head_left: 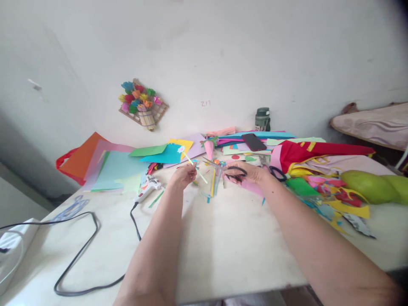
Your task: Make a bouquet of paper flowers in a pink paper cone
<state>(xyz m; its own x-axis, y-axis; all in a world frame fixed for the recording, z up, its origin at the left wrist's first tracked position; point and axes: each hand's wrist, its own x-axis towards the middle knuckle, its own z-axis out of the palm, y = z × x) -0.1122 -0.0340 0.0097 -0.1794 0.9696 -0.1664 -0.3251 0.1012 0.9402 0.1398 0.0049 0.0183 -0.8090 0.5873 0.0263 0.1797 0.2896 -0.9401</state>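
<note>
Above the middle of the table, my left hand (185, 176) is closed on a small paper flower (181, 149), white and pinkish, with a pale green strip for a stem. The stem's lower end sticks out to the right of the fingers. My right hand (250, 171) grips a pair of scissors (209, 162) by its black handle loops. The blades point left toward the flower stem and look slightly parted; contact with the stem cannot be made out. Yellow and blue paper strips (212, 182) lie between the hands. Behind them is a pink paper cone (209, 148).
A glue gun (147, 190) with a black cord lies at left, near coloured paper sheets (114, 165). At the back are a phone (254, 142) and a green bottle (262, 120). Paper scraps (321, 187) and green fruit (366, 186) cover the right side.
</note>
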